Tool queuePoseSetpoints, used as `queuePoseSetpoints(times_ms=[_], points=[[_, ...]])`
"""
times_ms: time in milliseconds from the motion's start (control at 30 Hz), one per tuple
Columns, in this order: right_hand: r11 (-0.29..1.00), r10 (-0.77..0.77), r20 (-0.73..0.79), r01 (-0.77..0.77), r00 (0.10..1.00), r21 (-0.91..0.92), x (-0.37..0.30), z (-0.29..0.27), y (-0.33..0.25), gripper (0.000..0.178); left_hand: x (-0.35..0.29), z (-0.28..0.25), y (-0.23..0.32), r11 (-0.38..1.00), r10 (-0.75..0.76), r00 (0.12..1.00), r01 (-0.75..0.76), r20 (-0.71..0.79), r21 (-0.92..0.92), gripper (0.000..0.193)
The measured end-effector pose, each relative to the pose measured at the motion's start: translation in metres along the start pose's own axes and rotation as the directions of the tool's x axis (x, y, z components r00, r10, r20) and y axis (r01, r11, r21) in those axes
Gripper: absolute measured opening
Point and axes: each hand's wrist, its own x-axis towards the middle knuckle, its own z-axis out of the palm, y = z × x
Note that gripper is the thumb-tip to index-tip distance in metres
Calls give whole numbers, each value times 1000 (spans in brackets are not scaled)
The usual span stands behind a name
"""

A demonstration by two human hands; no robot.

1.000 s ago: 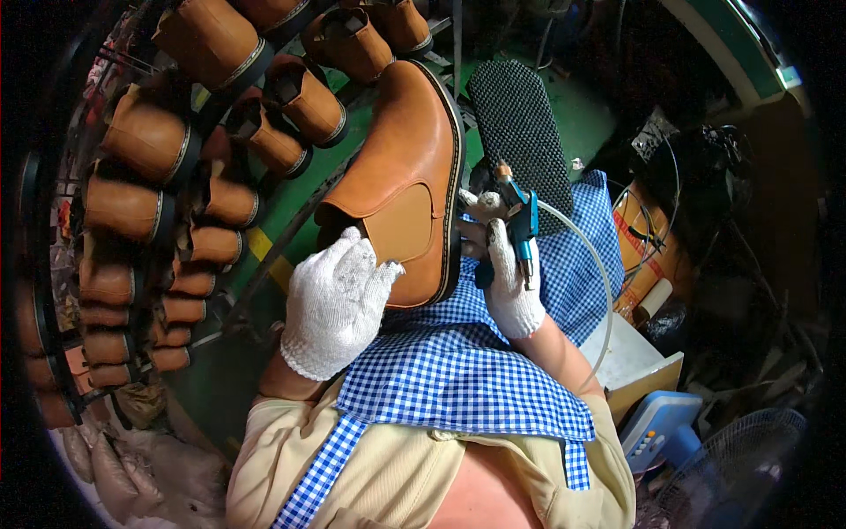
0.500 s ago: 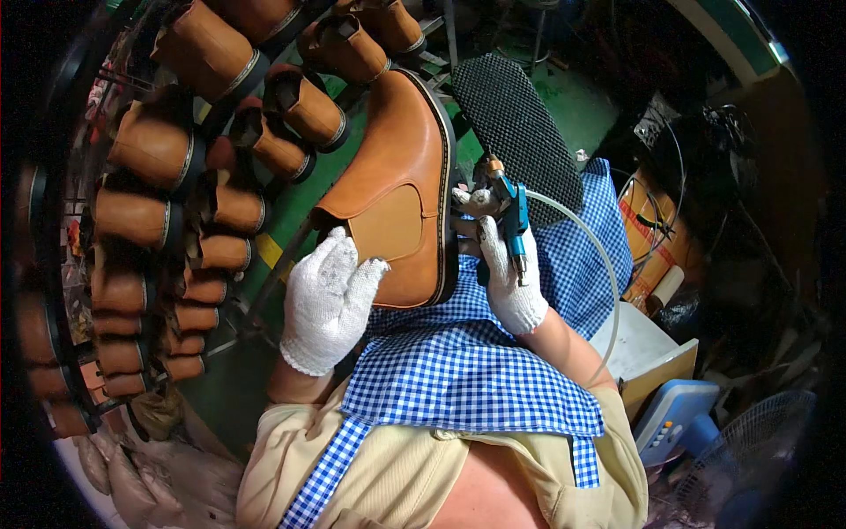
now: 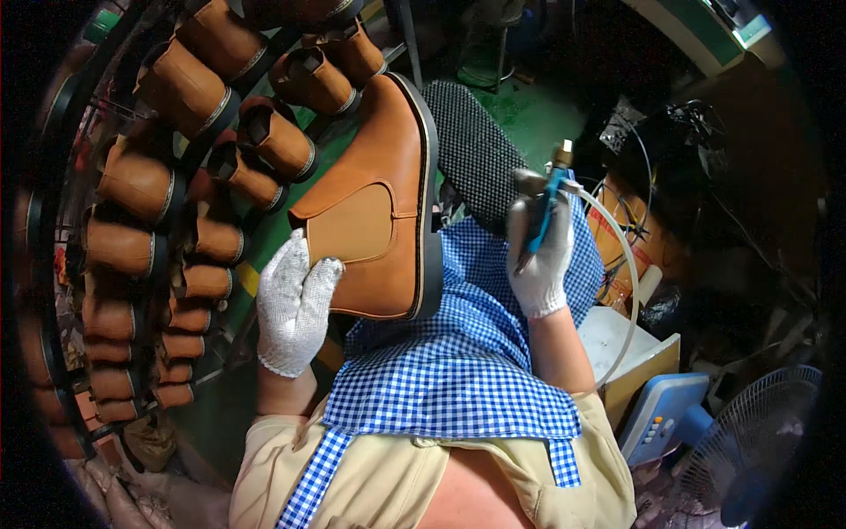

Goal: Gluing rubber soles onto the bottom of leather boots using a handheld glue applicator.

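Note:
A tan leather ankle boot [image 3: 392, 150] with an elastic side panel and a dark sole stands on edge in front of me, toe pointing away. Gloved in white, my left hand [image 3: 295, 304] grips it at the ankle opening, thumb lying across the side panel's lower corner. To the right of the sole, and apart from it, my right hand [image 3: 545, 264], also gloved, is closed around a slim blue air gun [image 3: 548, 210] with a brass-coloured tip pointing up and away. A clear hose [image 3: 631, 273] loops from the air gun down past my right forearm.
Similar tan boots [image 3: 137, 176] fill a rack along the left. A black textured pad [image 3: 476, 150] lies beyond the sole, past my blue checked apron [image 3: 449, 379]. At the right are a white-topped box [image 3: 608, 339], a fan [image 3: 749, 441] and loose cables.
My right hand with the air gun has moved right, away from the sole, and the gun's tip has swung upward. The boot and my left hand sit slightly further left and lower.

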Motion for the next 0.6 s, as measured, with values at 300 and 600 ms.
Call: queuePoseSetpoints(times_ms=[300, 600], points=[[890, 359, 9, -346, 933, 297, -16, -3, 35, 24, 38, 40, 19, 974, 149, 975, -174, 167, 146, 9], [888, -160, 23, 154, 987, -433, 5, -26, 24, 37, 59, 42, 32, 932, 122, 845, -279, 521, 233, 28]])
